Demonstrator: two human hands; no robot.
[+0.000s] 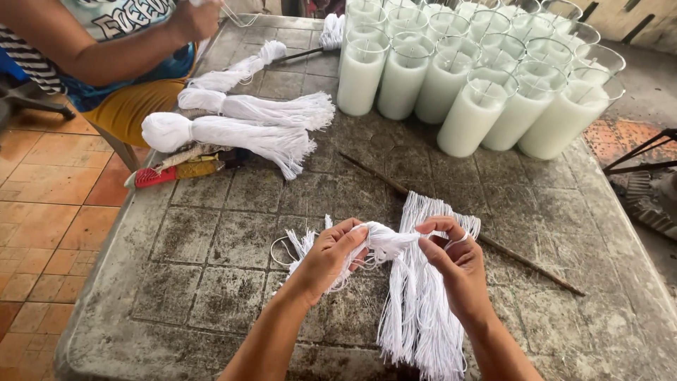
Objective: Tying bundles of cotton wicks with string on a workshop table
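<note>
A bundle of white strings lies on the worn grey table in front of me. My left hand grips the wrapped head of the bundle, where the strands are gathered into a knot. My right hand pinches strands at the same knot from the right. The loose ends hang toward me, down to the table's near edge. A thin wire ring lies by my left hand.
Three tied white string bundles lie at the back left. Many glass jars of white wax stand at the back right. A long thin stick crosses the table. A red comb sits at the left edge. Another person's arm works at the far left.
</note>
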